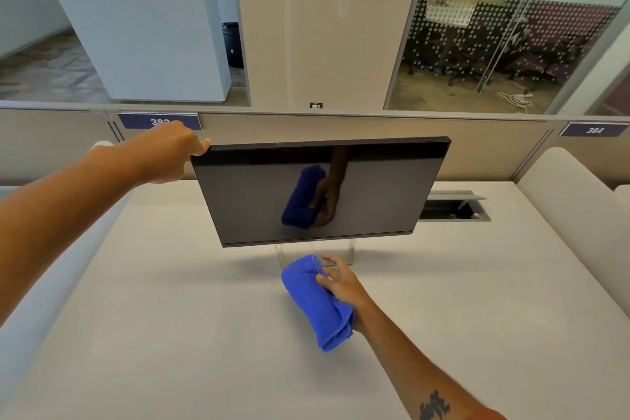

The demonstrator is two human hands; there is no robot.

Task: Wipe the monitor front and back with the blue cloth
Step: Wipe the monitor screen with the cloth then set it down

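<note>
Reading "384" on desk sign (594, 129), monitor (317, 194) logo blurred

A dark blue plate (594, 129) on the partition behind the worktop, at the right, carries the white number "384". A matching plate (136, 119) at the left shows white digits that start "38"; the left hand (170, 152) covers part of it, so the last digit cannot be read for sure. A small light logo (319, 240) sits on the middle of the monitor's (375, 187) bottom bezel; it is too small to read.
</note>
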